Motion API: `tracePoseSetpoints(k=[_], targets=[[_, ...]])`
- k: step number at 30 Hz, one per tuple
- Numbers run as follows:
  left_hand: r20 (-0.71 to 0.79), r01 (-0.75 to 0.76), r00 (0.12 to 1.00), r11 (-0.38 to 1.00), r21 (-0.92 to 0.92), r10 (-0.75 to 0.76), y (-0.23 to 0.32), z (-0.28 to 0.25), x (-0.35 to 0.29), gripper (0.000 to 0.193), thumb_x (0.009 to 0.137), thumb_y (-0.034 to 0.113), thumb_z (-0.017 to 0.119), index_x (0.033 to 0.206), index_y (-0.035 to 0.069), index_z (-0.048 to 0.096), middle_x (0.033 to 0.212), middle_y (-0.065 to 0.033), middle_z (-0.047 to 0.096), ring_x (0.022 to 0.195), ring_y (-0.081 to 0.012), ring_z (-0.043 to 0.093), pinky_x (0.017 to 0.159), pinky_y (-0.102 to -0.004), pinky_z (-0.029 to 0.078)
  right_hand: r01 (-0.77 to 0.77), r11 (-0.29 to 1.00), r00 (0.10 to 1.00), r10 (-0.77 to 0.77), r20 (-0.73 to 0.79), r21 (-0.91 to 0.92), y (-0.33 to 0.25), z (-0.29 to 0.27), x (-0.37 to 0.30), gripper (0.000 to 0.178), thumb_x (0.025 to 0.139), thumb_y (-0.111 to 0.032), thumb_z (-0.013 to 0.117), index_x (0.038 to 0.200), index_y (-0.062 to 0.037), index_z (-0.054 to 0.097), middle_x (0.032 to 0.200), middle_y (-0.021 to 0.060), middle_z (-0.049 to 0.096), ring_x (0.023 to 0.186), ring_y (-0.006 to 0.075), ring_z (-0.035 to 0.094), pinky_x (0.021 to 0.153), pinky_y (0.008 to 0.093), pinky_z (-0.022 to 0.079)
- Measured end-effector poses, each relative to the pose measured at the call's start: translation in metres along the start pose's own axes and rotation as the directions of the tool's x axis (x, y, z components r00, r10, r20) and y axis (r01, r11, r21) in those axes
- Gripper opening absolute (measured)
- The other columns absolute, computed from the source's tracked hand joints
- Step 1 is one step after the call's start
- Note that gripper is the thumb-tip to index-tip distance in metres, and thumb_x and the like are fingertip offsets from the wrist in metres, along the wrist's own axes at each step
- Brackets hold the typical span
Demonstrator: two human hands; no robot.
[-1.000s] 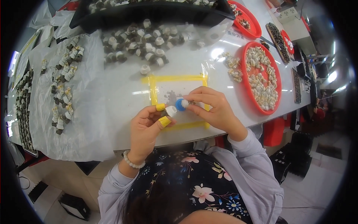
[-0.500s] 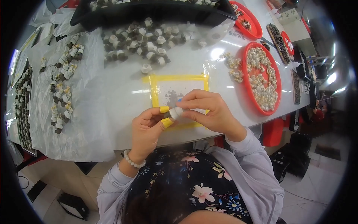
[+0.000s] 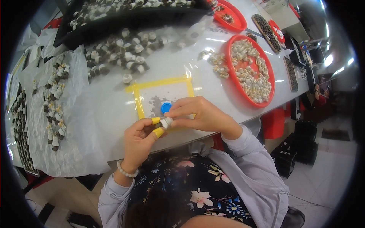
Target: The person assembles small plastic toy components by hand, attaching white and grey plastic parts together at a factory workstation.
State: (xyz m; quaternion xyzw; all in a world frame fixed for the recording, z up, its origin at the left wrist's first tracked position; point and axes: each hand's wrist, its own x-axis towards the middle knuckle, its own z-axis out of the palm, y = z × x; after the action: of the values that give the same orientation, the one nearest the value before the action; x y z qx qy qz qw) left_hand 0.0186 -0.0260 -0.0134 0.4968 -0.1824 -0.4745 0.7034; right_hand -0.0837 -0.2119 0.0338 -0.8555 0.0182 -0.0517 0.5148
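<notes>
A person seated at a white tabletop (image 3: 114, 114) holds a small white cap-like part (image 3: 166, 122) between both hands, just above the near edge of the tabletop. The left hand (image 3: 138, 142) is curled, its thumb and forefinger wearing yellow finger covers (image 3: 158, 132) and pinching the small part from the left. The right hand (image 3: 199, 116) is also curled, its fingertips closed on the same part from the right, so the two hands meet around it. Just behind the hands, a round blue cap (image 3: 165, 107) lies on the tabletop inside a square outlined in yellow tape (image 3: 137, 99). Beyond the square, many small white and dark parts (image 3: 121, 53) lie in loose clusters on a clear plastic sheet (image 3: 68, 125). To the right stands a red oval tray (image 3: 235, 78) heaped with pale pieces. A beaded bracelet (image 3: 125, 171) circles the left wrist.
</notes>
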Motion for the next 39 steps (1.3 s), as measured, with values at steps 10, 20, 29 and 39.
tracePoseSetpoints(k=[10,20,29,39], targets=[[-0.224,-0.221,0.661,0.471,0.854,0.716,0.072,-0.087,-0.043,0.03,0.072,-0.007,0.064,0.1,-0.004,0.056,0.092,-0.0097,0.06,0.085,-0.0171,0.058,0.079,-0.0274,0.046,-0.406,0.334,0.907,0.037,-0.419,-0.85,0.051,-0.086,-0.025,0.032,0.07,-0.002,0.059,0.102,-0.006,0.059,0.086,0.0112,0.059,0.085,0.0277,0.054,0.072,0.0382,0.044],[-0.3,0.341,0.456,0.147,0.928,0.838,0.121,-0.19,-0.056,0.024,0.076,0.005,0.06,0.1,0.001,0.059,0.093,-0.0119,0.062,0.083,-0.0235,0.059,0.073,-0.0334,0.045,-0.261,0.936,0.913,0.159,-0.375,-0.237,0.04,-0.043,-0.005,0.03,0.077,0.005,0.054,0.106,-0.0013,0.059,0.081,0.0039,0.054,0.071,0.0105,0.053,0.067,0.022,0.044],[-0.119,0.38,0.545,-0.118,0.918,0.83,0.13,-0.177,-0.044,0.031,0.076,0.007,0.062,0.105,-0.003,0.057,0.117,-0.016,0.055,0.106,-0.0316,0.053,0.09,-0.0356,0.041,-0.389,0.921,0.88,0.382,-0.281,0.032,0.031,-0.027,-0.01,0.016,0.078,-0.003,0.063,0.094,0.0002,0.063,0.08,0.0012,0.058,0.071,0.0081,0.054,0.065,0.0204,0.043],[0.345,-0.368,0.863,-0.009,0.93,0.369,0.084,-0.051,0.068,0.039,0.077,0.007,0.059,0.114,0.0,0.052,0.113,-0.0184,0.055,0.103,-0.0351,0.052,0.09,-0.0372,0.041,-0.157,0.939,0.963,0.077,-0.257,-0.307,0.021,-0.025,-0.006,0.022,0.074,-0.002,0.064,0.096,-0.0015,0.063,0.091,0.0069,0.057,0.082,0.0172,0.054,0.069,0.026,0.044]])
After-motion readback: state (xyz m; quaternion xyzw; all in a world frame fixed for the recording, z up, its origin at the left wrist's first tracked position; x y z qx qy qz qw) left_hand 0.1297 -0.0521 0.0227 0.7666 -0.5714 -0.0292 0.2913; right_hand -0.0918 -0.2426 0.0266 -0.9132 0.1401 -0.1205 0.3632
